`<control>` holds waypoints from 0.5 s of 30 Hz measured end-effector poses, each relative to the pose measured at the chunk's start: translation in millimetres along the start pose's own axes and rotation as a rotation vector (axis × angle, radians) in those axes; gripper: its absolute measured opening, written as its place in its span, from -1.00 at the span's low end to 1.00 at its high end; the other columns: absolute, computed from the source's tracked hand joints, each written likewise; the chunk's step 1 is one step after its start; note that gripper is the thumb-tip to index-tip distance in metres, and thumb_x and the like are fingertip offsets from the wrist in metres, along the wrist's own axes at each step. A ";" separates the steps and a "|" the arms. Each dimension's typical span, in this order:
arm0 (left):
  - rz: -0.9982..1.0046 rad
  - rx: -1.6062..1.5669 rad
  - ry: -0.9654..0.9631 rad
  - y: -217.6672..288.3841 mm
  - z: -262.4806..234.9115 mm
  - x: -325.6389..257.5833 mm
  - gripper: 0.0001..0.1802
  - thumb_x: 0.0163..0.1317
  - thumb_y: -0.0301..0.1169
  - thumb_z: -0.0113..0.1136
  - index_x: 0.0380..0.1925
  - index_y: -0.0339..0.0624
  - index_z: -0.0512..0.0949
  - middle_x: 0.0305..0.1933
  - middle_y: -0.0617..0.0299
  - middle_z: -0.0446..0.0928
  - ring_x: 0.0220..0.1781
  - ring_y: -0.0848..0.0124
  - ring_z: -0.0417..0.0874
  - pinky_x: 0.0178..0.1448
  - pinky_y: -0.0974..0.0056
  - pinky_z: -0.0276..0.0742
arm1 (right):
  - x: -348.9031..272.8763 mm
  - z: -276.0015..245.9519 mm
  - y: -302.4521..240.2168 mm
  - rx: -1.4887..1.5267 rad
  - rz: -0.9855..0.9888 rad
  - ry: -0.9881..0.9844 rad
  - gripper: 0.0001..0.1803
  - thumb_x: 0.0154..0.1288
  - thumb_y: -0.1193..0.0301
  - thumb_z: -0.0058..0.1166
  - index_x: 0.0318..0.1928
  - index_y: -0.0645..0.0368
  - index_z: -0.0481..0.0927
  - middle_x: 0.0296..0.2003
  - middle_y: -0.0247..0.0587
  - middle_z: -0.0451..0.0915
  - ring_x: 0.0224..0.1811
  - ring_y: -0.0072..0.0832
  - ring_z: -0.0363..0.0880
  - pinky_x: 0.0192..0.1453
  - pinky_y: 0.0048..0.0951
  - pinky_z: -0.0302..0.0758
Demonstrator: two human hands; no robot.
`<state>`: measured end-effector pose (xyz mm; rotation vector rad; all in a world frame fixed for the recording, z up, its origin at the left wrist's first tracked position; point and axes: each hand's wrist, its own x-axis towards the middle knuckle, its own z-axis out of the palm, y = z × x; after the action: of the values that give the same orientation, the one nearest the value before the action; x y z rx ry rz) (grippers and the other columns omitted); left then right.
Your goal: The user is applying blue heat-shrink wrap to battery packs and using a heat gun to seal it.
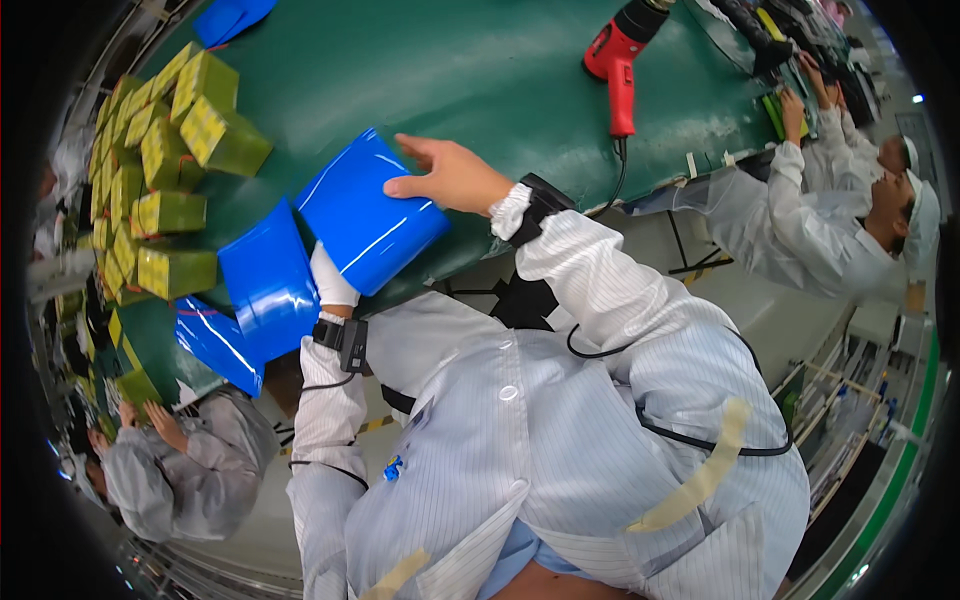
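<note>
Two hands at work over a green tabletop [430, 70], on a glossy blue sheet [365, 220] that sits at the near edge, front of the wearer, tilted, its face catching streaks of light. Right hand [455, 178] bare, at the sheet's upper right: thumb laid on the blue face, forefinger stretched out past the edge, a clear gap between the two; whether the other fingers pinch from beneath cannot be told. Left hand [335, 282], in a white glove, is at the sheet's lower left edge and partly covered by it; its grip cannot be made out. Black devices strapped at both wrists. Just left of the gloved hand, a second blue sheet [265, 285], curved; beyond it, a third blue piece [220, 342] near the table's edge. Another blue piece [232, 20] far up at the top left. Left side of the table: a cluster of yellow-green blocks [205, 140], some stacked, some leaning. To the upper right, well apart from the hands, a red and black heat gun [620, 80], cord trailing over the near edge. Co-workers in pale smocks at both sides, one at right [815, 215], one at lower left [195, 465].
</note>
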<state>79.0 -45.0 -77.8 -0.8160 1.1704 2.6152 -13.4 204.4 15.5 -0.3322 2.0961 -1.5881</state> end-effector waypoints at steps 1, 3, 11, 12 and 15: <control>0.051 0.040 0.070 1.9 1.1 4.1 -0.45 0.57 -0.07 -0.26 0.32 -0.21 0.36 0.29 -0.08 0.49 0.24 0.01 0.57 0.34 0.00 0.52 | 3.7 -0.4 2.4 0.014 0.007 0.016 0.04 0.19 0.10 0.40 0.53 0.26 0.13 0.41 0.18 0.33 0.43 -0.12 0.38 0.45 -0.22 0.36; 0.006 0.081 0.074 8.4 13.3 2.9 -0.32 0.51 0.06 -0.23 0.42 -0.18 0.28 0.42 -0.09 0.38 0.41 -0.03 0.42 0.49 -0.06 0.36 | 11.2 -1.3 10.4 0.228 -0.020 -0.155 0.05 0.18 0.08 0.41 0.53 0.25 0.15 0.42 0.17 0.32 0.43 -0.09 0.37 0.47 -0.19 0.32; -0.090 0.331 0.034 10.2 -4.9 4.8 -0.35 0.52 0.02 -0.22 0.40 -0.19 0.29 0.40 -0.09 0.40 0.39 -0.01 0.44 0.47 -0.05 0.39 | 9.6 -6.3 11.2 0.069 -0.142 -0.146 0.02 0.21 -0.03 0.28 0.48 0.38 0.18 0.37 0.23 0.39 0.21 -0.05 0.60 0.29 -0.32 0.48; -0.096 0.354 0.030 10.5 -6.5 5.6 -0.36 0.52 0.01 -0.22 0.40 -0.19 0.29 0.40 -0.09 0.40 0.39 -0.01 0.44 0.46 -0.05 0.39 | 9.7 -6.0 10.3 0.072 -0.131 -0.161 0.01 0.23 -0.02 0.26 0.45 0.44 0.19 0.39 0.23 0.34 0.21 -0.01 0.60 0.29 -0.30 0.48; -0.117 0.410 0.025 9.1 -11.8 6.9 -0.37 0.53 0.00 -0.22 0.39 -0.20 0.30 0.39 -0.09 0.40 0.38 -0.01 0.45 0.45 -0.05 0.40 | 13.0 -7.7 10.5 0.049 -0.118 -0.182 -0.05 0.25 0.00 0.26 0.42 0.44 0.26 0.39 0.22 0.36 0.24 -0.02 0.58 0.32 -0.31 0.46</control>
<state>74.8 -60.3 -82.2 -0.8013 1.5416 2.1678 -27.4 207.7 4.1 -0.5707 1.9270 -1.6077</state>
